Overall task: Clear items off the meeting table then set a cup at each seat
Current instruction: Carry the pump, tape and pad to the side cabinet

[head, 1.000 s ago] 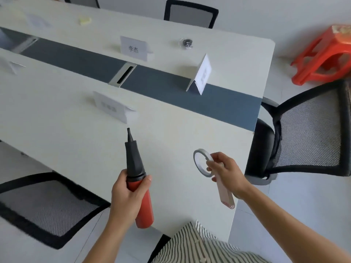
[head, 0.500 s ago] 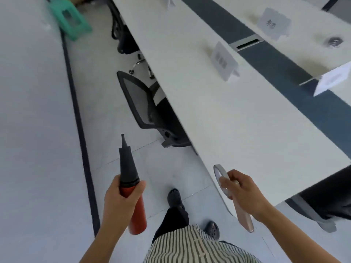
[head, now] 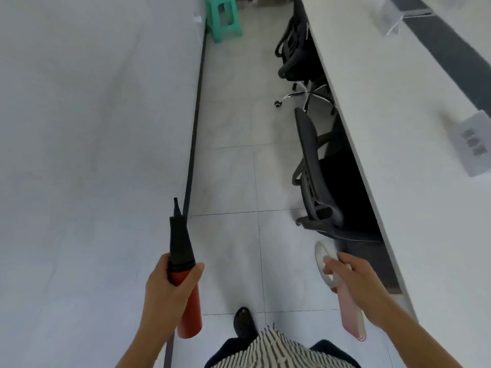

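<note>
Both hands are full: the left hand (head: 170,286) grips a red pump (head: 183,274), nozzle pointing ahead; the right hand (head: 356,284) holds a tape roll (head: 322,258) and pink case (head: 352,318) (likely a phone), the meeting table (head: 398,134) on its right

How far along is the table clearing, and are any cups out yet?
Partway. The left hand carries a red-and-black hand pump; the right hand holds a tape roll and a pink case. Name cards remain on the table. No cups visible.
</note>
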{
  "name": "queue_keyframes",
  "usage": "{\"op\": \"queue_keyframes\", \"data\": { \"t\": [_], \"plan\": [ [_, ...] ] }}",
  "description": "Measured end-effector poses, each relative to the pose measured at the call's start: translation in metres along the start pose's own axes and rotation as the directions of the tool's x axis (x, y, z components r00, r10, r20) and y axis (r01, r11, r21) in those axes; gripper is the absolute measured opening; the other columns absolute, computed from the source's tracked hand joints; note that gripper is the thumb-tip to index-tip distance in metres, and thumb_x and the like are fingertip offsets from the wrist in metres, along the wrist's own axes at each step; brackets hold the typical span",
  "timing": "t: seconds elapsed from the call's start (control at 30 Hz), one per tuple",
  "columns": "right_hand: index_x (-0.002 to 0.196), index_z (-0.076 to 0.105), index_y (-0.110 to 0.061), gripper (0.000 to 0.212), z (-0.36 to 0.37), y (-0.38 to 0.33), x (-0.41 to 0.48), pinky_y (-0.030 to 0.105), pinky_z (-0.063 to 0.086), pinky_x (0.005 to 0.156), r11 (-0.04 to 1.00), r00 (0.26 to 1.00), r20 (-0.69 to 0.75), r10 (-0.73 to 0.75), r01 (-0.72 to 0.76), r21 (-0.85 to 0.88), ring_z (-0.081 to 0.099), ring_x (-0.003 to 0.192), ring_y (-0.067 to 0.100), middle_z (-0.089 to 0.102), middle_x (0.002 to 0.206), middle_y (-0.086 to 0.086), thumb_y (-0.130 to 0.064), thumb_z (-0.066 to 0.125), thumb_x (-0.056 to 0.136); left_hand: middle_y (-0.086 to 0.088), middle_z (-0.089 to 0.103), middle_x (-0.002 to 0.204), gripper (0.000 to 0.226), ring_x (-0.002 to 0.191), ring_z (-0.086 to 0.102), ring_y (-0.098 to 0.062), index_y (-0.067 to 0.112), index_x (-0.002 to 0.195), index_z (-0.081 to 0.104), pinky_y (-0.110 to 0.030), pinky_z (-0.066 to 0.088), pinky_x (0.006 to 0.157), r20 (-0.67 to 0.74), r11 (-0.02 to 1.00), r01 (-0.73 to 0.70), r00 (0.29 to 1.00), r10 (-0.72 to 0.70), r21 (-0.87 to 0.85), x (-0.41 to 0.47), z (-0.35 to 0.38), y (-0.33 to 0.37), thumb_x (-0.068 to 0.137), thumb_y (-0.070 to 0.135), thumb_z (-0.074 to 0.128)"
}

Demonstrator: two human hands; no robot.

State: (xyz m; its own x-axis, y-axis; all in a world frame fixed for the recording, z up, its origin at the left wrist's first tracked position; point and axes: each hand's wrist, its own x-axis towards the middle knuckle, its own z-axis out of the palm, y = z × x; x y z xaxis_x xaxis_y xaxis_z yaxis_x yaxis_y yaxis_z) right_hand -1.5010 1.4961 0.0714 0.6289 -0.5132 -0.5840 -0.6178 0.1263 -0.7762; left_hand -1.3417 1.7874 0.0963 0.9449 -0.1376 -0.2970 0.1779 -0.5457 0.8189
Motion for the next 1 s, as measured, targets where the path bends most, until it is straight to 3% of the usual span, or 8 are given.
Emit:
{"op": "queue_keyframes", "data": {
  "t": [0.17, 0.27, 0.43, 0.57, 0.73, 0.83, 1.0],
  "plan": [
    [0.078, 0.055, 0.007, 0.041, 0.045, -0.055, 0.033, 0.036, 0.049, 0.063, 0.999, 0.999, 0.036, -0.017, 0.018, -0.031, 0.053, 0.067, 0.023, 0.059, 0.084, 0.027, -0.032, 0.063, 0.091, -0.005, 0.067, 0.083, 0.025, 0.074, 0.067, -0.028, 0.031, 0.087, 0.052, -0.034, 0.051, 0.062, -0.031, 0.997, 0.076, 0.997, -0.076, -0.013, 0.073, -0.045, -0.001, 0.080, 0.027, 0.075],
    [0.079, 0.051, 0.008, 0.046, 0.052, -0.084, 0.071, 0.033, 0.045, 0.061, 0.996, 0.998, 0.048, -0.031, 0.035, -0.087, 0.048, 0.059, 0.015, 0.049, 0.068, 0.013, -0.034, 0.063, 0.091, -0.006, 0.067, 0.082, 0.025, 0.074, 0.067, -0.029, 0.032, 0.086, 0.052, -0.034, 0.051, 0.062, -0.015, 0.995, 0.096, 0.995, -0.096, -0.012, 0.122, -0.042, 0.006, 0.080, 0.027, 0.076],
    [0.074, 0.049, 0.004, 0.045, 0.057, -0.140, 0.171, 0.029, 0.040, 0.057, 0.985, 0.995, 0.085, -0.048, 0.062, -0.164, 0.042, 0.050, 0.011, 0.041, 0.057, -0.001, -0.035, 0.062, 0.090, -0.001, 0.066, 0.081, 0.026, 0.073, 0.066, -0.022, 0.033, 0.086, 0.052, -0.027, 0.048, 0.059, -0.002, 0.997, 0.079, 0.997, -0.079, -0.019, 0.219, -0.012, 0.044, 0.080, 0.025, 0.076],
    [0.079, 0.053, 0.004, 0.042, 0.070, -0.216, 0.265, 0.029, 0.042, 0.053, 0.974, 0.991, 0.110, -0.073, 0.094, -0.208, 0.046, 0.055, 0.018, 0.046, 0.064, 0.015, -0.035, 0.062, 0.090, 0.003, 0.066, 0.082, 0.026, 0.074, 0.065, -0.018, 0.033, 0.088, 0.053, -0.023, 0.047, 0.059, -0.004, 0.998, 0.065, 0.998, -0.065, 0.000, 0.301, 0.000, 0.094, 0.079, 0.026, 0.076],
    [0.068, 0.048, -0.002, 0.042, 0.094, -0.331, 0.365, 0.028, 0.035, 0.053, 0.933, 0.962, 0.204, -0.182, 0.235, -0.273, 0.041, 0.054, 0.017, 0.042, 0.056, -0.001, -0.035, 0.061, 0.090, 0.004, 0.066, 0.083, 0.026, 0.074, 0.065, -0.015, 0.031, 0.091, 0.054, -0.021, 0.047, 0.058, -0.059, 0.999, 0.039, 0.997, -0.040, -0.008, 0.393, -0.005, 0.149, 0.079, 0.026, 0.077],
    [0.072, 0.051, -0.002, 0.041, 0.107, -0.387, 0.415, 0.026, 0.034, 0.053, 0.899, 0.946, 0.220, -0.237, 0.300, -0.320, 0.045, 0.054, 0.015, 0.046, 0.057, -0.002, -0.037, 0.061, 0.090, 0.001, 0.067, 0.081, 0.024, 0.073, 0.067, -0.020, 0.028, 0.090, 0.056, -0.024, 0.048, 0.058, -0.089, 0.994, 0.088, 0.992, -0.093, -0.060, 0.442, -0.004, 0.164, 0.079, 0.025, 0.077],
    [0.081, 0.056, 0.001, 0.039, 0.128, -0.441, 0.505, 0.027, 0.037, 0.056, 0.899, 0.948, 0.230, -0.219, 0.287, -0.329, 0.047, 0.058, 0.014, 0.050, 0.062, 0.001, -0.037, 0.060, 0.090, -0.006, 0.069, 0.082, 0.024, 0.075, 0.069, -0.028, 0.021, 0.092, 0.058, -0.033, 0.052, 0.064, -0.092, 0.982, 0.162, 0.981, -0.170, -0.093, 0.550, 0.002, 0.174, 0.078, 0.024, 0.078]
  ]
}}
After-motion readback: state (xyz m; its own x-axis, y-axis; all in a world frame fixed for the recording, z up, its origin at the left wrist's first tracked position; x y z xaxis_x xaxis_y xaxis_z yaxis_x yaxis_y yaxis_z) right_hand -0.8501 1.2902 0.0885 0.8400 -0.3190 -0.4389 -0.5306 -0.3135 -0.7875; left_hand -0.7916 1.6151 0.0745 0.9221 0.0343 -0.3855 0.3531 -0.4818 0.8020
